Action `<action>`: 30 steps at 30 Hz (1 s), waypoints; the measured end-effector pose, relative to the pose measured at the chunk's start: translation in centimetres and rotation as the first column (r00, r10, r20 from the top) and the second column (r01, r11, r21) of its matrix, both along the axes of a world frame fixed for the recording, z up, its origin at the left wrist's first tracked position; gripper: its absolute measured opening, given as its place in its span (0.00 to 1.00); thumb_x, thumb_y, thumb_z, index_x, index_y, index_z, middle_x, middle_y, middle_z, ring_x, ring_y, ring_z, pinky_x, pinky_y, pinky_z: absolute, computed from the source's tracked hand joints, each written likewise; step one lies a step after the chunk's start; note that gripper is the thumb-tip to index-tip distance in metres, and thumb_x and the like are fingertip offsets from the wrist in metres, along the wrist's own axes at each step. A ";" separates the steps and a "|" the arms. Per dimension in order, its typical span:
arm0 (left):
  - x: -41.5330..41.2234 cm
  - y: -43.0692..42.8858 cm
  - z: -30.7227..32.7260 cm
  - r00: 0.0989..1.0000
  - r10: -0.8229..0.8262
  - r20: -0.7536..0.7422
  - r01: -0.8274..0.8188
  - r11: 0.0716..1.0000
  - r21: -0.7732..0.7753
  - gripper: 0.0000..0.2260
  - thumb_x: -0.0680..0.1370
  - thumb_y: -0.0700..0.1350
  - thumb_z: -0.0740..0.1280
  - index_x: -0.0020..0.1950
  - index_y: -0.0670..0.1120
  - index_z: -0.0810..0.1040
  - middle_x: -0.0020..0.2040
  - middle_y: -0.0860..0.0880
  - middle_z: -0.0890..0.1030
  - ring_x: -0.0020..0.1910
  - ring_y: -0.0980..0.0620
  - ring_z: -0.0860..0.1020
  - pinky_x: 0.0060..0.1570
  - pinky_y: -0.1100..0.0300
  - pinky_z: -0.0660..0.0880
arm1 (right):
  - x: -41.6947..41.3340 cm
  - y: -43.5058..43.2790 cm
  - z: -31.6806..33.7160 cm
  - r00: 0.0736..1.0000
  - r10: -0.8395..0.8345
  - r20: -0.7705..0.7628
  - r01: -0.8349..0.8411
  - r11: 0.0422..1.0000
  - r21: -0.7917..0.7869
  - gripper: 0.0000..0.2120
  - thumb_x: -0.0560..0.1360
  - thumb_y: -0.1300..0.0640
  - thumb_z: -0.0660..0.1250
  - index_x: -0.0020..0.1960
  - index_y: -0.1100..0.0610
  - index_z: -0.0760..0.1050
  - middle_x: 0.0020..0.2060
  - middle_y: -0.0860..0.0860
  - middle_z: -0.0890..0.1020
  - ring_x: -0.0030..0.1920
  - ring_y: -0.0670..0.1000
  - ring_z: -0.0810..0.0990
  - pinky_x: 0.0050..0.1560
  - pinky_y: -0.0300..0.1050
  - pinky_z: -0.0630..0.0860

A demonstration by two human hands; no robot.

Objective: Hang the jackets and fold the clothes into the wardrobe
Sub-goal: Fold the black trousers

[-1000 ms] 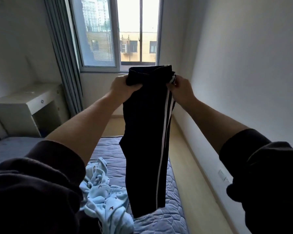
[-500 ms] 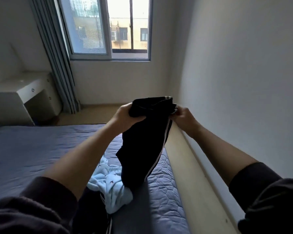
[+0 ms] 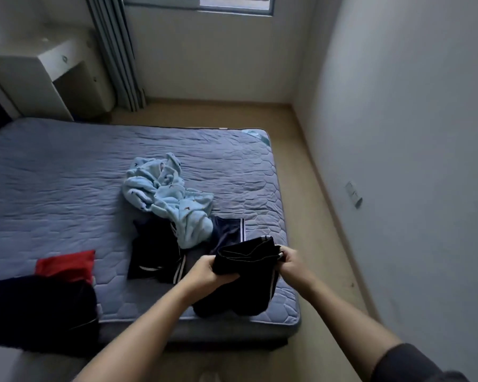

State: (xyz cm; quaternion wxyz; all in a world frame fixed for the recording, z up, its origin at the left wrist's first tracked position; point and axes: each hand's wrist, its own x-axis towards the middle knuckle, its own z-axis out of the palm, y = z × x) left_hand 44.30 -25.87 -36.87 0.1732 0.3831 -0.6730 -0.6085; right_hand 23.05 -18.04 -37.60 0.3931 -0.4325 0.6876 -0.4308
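Black track pants (image 3: 243,282) with white side stripes lie bunched at the near right corner of the bed (image 3: 66,188). My left hand (image 3: 204,274) grips the left side of their waistband. My right hand (image 3: 290,261) pinches the right side of it. Behind them, a crumpled light blue garment (image 3: 169,199) sits on top of dark striped clothes (image 3: 155,252). A red cloth (image 3: 66,264) and a dark garment (image 3: 36,312) lie at the near left.
A white desk (image 3: 44,67) stands at the far left beside a grey curtain (image 3: 116,51). Wooden floor (image 3: 315,244) runs between the bed and the right wall (image 3: 411,133), which carries a socket (image 3: 353,194).
Both hands have come down from window height, lowering the pants onto the bed's corner. My view has tilted down from the window to the bed.
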 end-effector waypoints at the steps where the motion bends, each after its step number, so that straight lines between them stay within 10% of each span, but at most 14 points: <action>1: 0.3 0.5 -1.3 1.000 0.013 0.015 -0.013 1.000 0.024 0.04 0.70 0.37 0.75 0.42 0.42 0.83 0.38 0.52 0.83 0.40 0.57 0.78 0.44 0.59 0.77 | 0.2 0.4 -1.1 1.000 0.008 0.019 -0.008 1.000 0.018 0.14 0.73 0.76 0.61 0.40 0.59 0.76 0.35 0.48 0.79 0.37 0.41 0.75 0.42 0.39 0.72; 17: -2.3 -13.5 -17.9 0.987 0.067 0.145 -0.102 0.963 0.251 0.04 0.72 0.38 0.73 0.45 0.45 0.83 0.40 0.51 0.84 0.41 0.56 0.80 0.45 0.61 0.77 | -1.0 -12.5 -16.5 0.975 -0.076 0.207 0.022 0.968 0.250 0.11 0.74 0.75 0.59 0.48 0.65 0.78 0.42 0.51 0.81 0.42 0.40 0.77 0.45 0.32 0.73; 30: -14.4 -34.2 -38.9 0.892 0.276 0.357 -0.273 0.960 -0.061 0.16 0.76 0.42 0.66 0.63 0.44 0.72 0.57 0.48 0.78 0.56 0.51 0.76 0.47 0.68 0.64 | -8.3 -32.5 -38.5 0.927 -0.333 0.175 0.273 0.915 0.298 0.13 0.80 0.64 0.59 0.64 0.64 0.71 0.54 0.57 0.77 0.56 0.53 0.76 0.53 0.40 0.71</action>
